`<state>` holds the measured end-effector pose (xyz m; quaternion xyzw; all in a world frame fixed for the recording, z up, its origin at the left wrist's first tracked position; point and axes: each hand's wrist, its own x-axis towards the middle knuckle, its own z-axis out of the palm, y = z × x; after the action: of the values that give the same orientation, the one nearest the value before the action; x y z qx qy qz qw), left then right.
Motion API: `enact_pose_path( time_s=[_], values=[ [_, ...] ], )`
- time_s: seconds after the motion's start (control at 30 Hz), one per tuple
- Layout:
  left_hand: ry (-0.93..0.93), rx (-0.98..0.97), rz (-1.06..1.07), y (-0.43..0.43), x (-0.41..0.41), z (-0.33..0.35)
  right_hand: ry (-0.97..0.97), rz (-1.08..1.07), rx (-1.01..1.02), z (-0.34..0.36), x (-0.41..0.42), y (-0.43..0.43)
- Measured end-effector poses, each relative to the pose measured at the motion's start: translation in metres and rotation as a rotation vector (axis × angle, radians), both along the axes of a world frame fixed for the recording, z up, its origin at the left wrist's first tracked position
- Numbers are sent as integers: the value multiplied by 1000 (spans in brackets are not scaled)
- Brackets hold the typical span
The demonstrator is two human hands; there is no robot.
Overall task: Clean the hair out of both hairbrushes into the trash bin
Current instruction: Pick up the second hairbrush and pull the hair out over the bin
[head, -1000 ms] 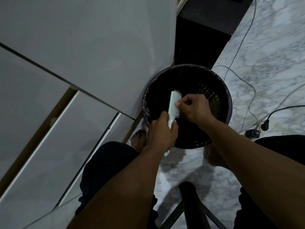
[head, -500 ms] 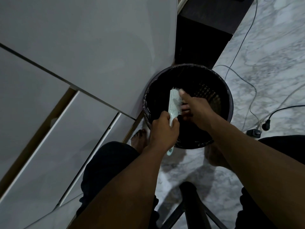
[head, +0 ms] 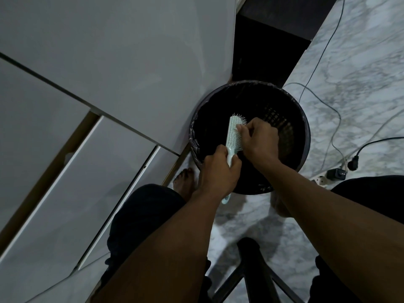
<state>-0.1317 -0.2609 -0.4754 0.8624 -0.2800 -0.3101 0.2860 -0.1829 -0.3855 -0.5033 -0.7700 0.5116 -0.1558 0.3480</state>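
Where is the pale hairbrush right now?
The hairbrush sits centre-frame in the head view, over the open trash bin, its handle in the left hand and the right hand at its bristles.

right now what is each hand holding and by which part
The left hand grips the hairbrush by its handle. The right hand pinches at its bristles, over the trash bin.

arms: bare to past the elbows, sleeveless in view | legs: dark trousers [head: 142,217] over both knees | feet: bare, left foot [head: 184,180] toes showing
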Motion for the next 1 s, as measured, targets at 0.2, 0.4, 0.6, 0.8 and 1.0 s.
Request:
enact_pose_path(
  time_s=[0.2,0.4,0.6,0.8,1.0],
  values=[
    [16,-20,72,0,2,-3,-220,-382,369,-1,1,-13],
    [62,-45,71,-2,-1,-3,-413,-218,948,4,3,-10],
    [79,-71,79,-5,0,-3,-432,-342,728,-1,7,-12],
    [108,-90,63,-6,-2,-4,-149,-234,309,-7,3,-11],
    [87,-80,132,-5,2,-4,-102,-300,262,-9,-3,-18]
  ],
)
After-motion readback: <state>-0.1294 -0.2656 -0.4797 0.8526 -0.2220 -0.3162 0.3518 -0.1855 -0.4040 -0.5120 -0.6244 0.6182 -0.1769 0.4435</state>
